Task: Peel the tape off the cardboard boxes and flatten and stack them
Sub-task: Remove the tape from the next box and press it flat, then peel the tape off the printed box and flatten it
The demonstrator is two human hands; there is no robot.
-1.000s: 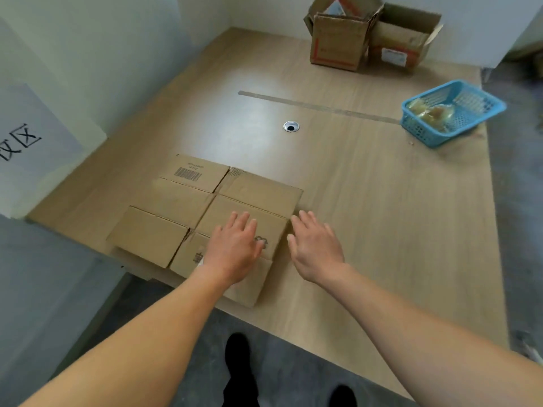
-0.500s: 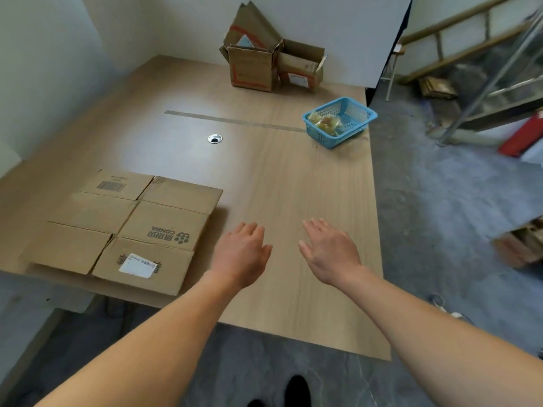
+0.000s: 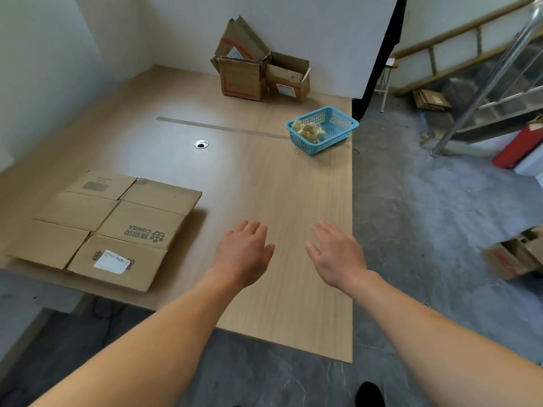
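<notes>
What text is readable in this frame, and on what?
"CONBA": printed, upside down to the camera, on the flattened box.
Too small to read: the white sticker on its near panel.
Blurred: the barcode on its far panel.
Unreadable: labels on the upright boxes.

shoe: cut by bottom edge | floor box: blurred, cut by right edge | label: unreadable
</notes>
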